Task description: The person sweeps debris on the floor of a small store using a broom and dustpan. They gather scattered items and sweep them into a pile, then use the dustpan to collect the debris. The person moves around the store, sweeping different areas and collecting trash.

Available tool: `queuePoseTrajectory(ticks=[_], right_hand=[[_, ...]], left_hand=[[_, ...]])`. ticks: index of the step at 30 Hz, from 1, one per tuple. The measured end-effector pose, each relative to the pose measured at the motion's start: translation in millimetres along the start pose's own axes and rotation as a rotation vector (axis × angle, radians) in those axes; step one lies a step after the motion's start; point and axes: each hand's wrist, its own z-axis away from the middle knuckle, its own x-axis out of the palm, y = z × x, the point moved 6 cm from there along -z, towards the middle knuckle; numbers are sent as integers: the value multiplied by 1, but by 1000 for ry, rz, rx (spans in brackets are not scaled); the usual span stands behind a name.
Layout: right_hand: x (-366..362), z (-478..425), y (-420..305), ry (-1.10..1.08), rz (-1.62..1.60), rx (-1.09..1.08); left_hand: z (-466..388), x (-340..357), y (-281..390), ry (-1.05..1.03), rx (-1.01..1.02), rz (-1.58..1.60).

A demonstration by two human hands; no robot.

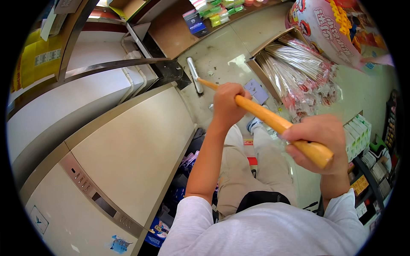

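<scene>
Both my hands grip the wooden handle (266, 113) of a push broom, which slants across in front of me. My left hand (229, 100) is wrapped around the middle of the handle. Close to its butt end is my right hand (320, 140), slightly blurred. At the far end, the broom head (193, 72), with a pale metal-looking back and dark bristles, is down at the tiled floor (230, 41). Dark crumbs and scraps of litter lie scattered beside it. A pale purple sheet (256, 91) lies on the floor just beyond my left hand.
A cream refrigerator (128, 134) stands along my left. An open carton (264, 76) of plastic-wrapped sticks sits on the floor ahead to the right. Shelf goods include a dark blue box (194, 23). White-and-green packs (357, 136) are stacked at my right.
</scene>
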Motion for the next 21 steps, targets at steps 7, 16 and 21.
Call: queuePoseTrajectory(ticks=[7,16,21], right_hand=[[58,-36,65,-26,-162,261],[37,17,41,207,8,36],[14,39,10,-111,25,-14]], left_hand=[[7,-26,-114,131,-266,-51],[17,10,-61,-143,-65,-33],[48,16,-8,49,51,-17]])
